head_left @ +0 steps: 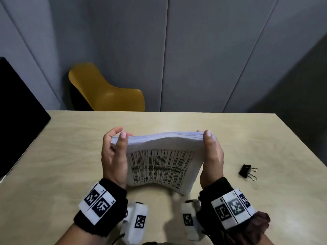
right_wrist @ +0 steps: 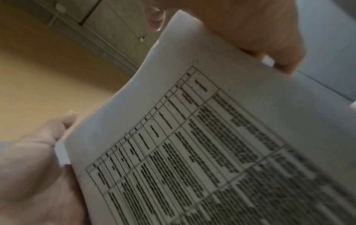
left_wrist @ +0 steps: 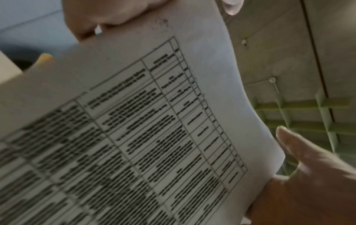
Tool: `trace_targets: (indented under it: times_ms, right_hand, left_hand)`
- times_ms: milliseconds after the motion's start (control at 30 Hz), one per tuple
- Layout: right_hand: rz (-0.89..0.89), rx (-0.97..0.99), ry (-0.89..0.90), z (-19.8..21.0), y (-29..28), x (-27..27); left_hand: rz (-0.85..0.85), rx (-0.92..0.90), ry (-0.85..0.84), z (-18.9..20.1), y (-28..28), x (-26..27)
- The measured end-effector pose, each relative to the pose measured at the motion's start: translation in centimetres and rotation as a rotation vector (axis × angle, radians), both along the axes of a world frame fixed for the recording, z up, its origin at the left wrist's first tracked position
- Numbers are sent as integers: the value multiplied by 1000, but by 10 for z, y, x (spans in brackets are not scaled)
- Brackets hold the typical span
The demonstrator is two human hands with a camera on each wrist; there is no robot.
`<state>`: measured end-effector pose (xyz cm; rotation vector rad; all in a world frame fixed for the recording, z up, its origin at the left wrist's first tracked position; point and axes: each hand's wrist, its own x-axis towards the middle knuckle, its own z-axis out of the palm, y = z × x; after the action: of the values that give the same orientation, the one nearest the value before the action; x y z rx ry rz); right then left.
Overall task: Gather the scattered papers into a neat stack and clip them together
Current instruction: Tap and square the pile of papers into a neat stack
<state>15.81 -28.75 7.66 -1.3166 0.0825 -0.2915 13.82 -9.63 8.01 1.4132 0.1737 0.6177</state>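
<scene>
A thick stack of white papers (head_left: 160, 163) with a printed table on its facing sheet stands on edge on the table, bowed in the middle. My left hand (head_left: 115, 152) grips its left side, thumb on the facing sheet and fingers behind. On the other side my right hand (head_left: 211, 152) holds the right edge the same way. Both wrist views are filled by the printed sheet (left_wrist: 154, 121) (right_wrist: 212, 137) with fingers at its edges. A black binder clip (head_left: 246, 171) lies on the table to the right of my right hand, untouched.
The beige table (head_left: 247, 138) ends just beyond the stack. A yellow chair (head_left: 106, 92) stands behind the far edge, before grey wall panels. A black screen (head_left: 16, 112) sits at the left edge.
</scene>
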Motion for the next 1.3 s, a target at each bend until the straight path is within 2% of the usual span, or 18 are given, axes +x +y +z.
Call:
trace_targets:
  times_ms: [167,300,567,667,767,833,900,1000,1100,1167,1300]
  right_hand:
    - [-172,76,115,12,13,11]
    - [-197,132,127,14,13,12]
    - [-212,115,144,10,14,12]
    - [-144,130,119,10,15,11]
    - [-12,92,62,8,12,7]
    - [118,-20,-27,1,2,2]
    - [188,-183,-71,-11,-12,0]
    - [267,-236,23,-28,-31,3]
    - [394,-290,82,-41,-34,5]
    - [400,-313,49,-45,-30,4]
    - [360,-268,-34,-42,-27,9]
  left_hand:
    - [88,-84,131,5,-3,17]
    - [57,-114,131,6,-3,19]
    - [27,-161,127,8,-7,18]
    - [-3,-169,125,4,-6,20]
    - [-176,-230,89,6,-5,15]
    - [-326,-150,51,5,0,8]
    - [-382,2,33,-1,12,4]
    - [-407,157,76,-19,31,6]
    - [-464,105,180,-37,37,7]
    - [-404,143,222,-41,35,8]
    - [-367,230,172,-23,27,6]
